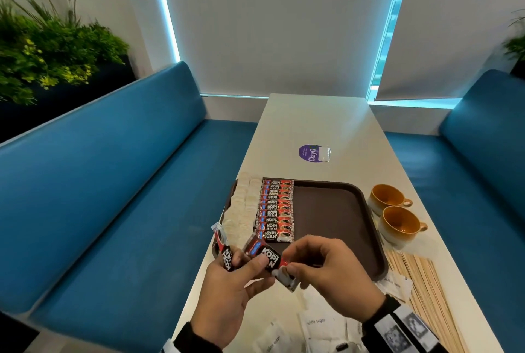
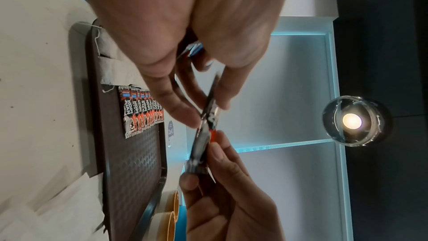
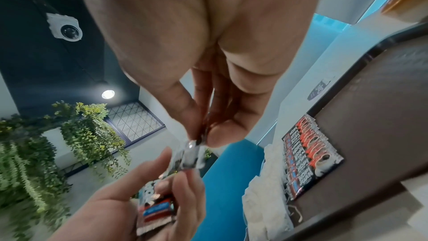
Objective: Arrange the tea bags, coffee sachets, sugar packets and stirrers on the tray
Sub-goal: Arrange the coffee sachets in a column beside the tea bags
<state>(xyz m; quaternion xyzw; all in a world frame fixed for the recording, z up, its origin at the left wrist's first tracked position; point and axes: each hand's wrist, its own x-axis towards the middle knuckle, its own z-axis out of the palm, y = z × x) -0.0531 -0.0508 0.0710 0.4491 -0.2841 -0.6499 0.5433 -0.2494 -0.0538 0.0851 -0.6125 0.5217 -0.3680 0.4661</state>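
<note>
Between both hands (image 1: 284, 270), a glossy rectangular sachet (image 1: 265, 254)

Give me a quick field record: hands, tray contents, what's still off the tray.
left hand: holds coffee sachets
right hand: pinches the end of one of those sachets
tray: tea bags at left, a row of coffee sachets beside them, rest bare
off tray: sugar packets, stirrers, two cups

Sugar packets (image 1: 321, 327) run past the bottom edge, print blurred.
</note>
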